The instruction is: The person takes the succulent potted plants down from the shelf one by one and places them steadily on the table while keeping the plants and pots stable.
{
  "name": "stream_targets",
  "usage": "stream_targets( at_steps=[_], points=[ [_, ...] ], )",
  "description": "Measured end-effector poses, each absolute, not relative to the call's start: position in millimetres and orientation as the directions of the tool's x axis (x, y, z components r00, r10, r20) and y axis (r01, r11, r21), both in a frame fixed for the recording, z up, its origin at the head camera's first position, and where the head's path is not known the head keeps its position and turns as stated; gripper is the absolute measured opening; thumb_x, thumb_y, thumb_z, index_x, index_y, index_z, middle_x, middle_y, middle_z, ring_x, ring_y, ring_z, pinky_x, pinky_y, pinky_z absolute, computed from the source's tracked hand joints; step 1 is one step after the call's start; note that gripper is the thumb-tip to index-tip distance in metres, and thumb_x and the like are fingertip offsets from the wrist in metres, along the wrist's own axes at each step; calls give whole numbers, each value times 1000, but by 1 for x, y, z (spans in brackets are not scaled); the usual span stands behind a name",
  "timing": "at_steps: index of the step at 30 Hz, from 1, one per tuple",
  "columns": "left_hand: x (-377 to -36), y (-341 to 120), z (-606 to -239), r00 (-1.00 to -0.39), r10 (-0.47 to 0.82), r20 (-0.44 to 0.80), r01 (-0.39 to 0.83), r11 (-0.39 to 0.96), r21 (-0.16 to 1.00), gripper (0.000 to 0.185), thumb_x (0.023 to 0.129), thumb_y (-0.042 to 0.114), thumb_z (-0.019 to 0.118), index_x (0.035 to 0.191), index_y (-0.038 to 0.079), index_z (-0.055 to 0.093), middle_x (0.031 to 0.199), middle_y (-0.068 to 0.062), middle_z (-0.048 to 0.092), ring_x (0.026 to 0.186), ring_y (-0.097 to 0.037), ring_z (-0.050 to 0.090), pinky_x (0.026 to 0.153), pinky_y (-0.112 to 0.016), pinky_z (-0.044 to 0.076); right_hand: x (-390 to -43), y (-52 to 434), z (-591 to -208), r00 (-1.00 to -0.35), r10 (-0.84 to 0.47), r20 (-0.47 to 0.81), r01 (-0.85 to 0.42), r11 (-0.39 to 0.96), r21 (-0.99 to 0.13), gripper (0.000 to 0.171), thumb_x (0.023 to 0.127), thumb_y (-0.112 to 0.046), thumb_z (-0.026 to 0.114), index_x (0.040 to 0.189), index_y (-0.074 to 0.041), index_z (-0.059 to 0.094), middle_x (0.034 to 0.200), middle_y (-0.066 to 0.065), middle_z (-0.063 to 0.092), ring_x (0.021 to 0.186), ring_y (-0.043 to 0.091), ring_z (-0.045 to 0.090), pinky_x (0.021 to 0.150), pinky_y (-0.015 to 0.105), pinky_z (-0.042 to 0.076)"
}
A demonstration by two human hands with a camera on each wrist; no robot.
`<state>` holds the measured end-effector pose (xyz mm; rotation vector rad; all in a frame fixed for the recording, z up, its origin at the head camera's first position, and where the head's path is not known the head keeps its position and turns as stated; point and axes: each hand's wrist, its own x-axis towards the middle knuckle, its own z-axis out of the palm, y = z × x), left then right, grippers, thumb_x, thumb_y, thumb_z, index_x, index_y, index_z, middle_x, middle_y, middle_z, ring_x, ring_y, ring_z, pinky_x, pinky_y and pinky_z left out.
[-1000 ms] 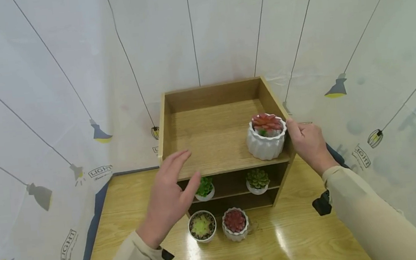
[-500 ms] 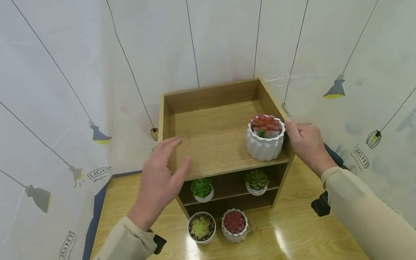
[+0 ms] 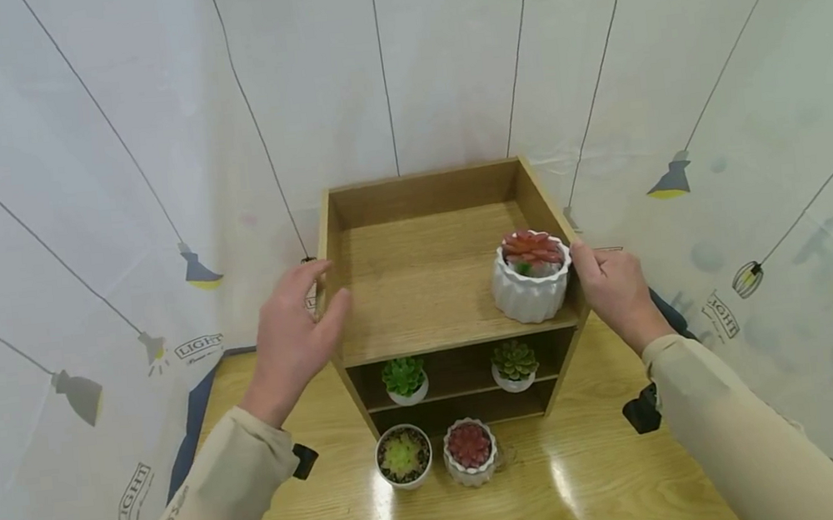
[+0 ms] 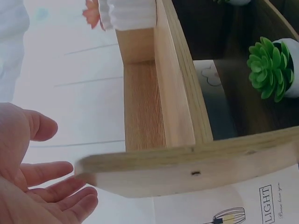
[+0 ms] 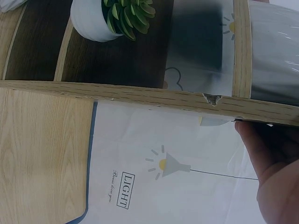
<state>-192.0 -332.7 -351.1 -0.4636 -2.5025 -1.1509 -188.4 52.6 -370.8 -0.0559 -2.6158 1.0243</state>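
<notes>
A small wooden shelf (image 3: 419,285) stands on the table, with an open top and tiers below. My left hand (image 3: 289,327) is at its left side panel (image 4: 140,170), thumb and fingers spread apart; whether the fingertips touch the wood I cannot tell. My right hand (image 3: 615,287) grips the edge of the right side panel (image 5: 154,99), with the thumb at the edge and the other fingers partly hidden outside. A red succulent in a fluted white pot (image 3: 532,286) sits on the top near that hand. Two green succulents (image 3: 405,381) in white pots stand on the tier below.
In front of the shelf, a yellow-green succulent in a round white pot (image 3: 404,456) and a dark red one in a fluted pot (image 3: 470,451) stand on the wooden table (image 3: 559,489). A lamp-printed sheet (image 3: 442,56) hangs behind and at the sides.
My left hand has moved left, from over the shelf's front left corner to the left side panel. My right hand and the plants have stayed in place.
</notes>
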Motion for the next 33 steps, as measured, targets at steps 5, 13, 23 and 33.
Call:
stream_targets(
  at_steps=[5, 13, 23, 33],
  points=[
    [-200, -337, -352, -907, 127, 403, 388, 624, 678, 45, 100, 18, 62, 140, -4, 58, 143, -24, 57, 130, -42, 54, 108, -58, 45, -189, 53, -372, -943, 149, 298, -91, 745, -661, 62, 111, -38, 35, 55, -12, 37, 52, -3, 34, 50, 17, 33, 47, 28, 26],
    [-213, -338, -361, -958, 93, 271, 269, 619, 738, 54, 103, 23, 59, 149, -3, 49, 146, -24, 51, 128, -42, 54, 103, -57, 50, -189, 53, -372, -942, 153, 300, -90, 745, -661, 62, 111, -38, 36, 55, -12, 37, 51, -4, 34, 49, 17, 33, 46, 28, 25],
    [-220, -334, -367, -979, 39, 198, 187, 539, 821, 57, 104, 28, 54, 153, 0, 45, 144, -21, 53, 127, -38, 58, 101, -53, 54, -189, 52, -371, -940, 154, 306, -90, 752, -653, 62, 111, -37, 36, 54, -12, 36, 49, -5, 33, 47, 14, 30, 45, 27, 23],
    [-223, -331, -378, -943, 1, 333, 280, 544, 791, 48, 104, 18, 51, 146, -5, 54, 128, -26, 61, 115, -39, 65, 92, -49, 59, -189, 54, -372, -939, 153, 309, -98, 742, -663, 62, 110, -37, 37, 54, -11, 36, 48, -5, 32, 46, 14, 29, 45, 28, 24]
  ],
)
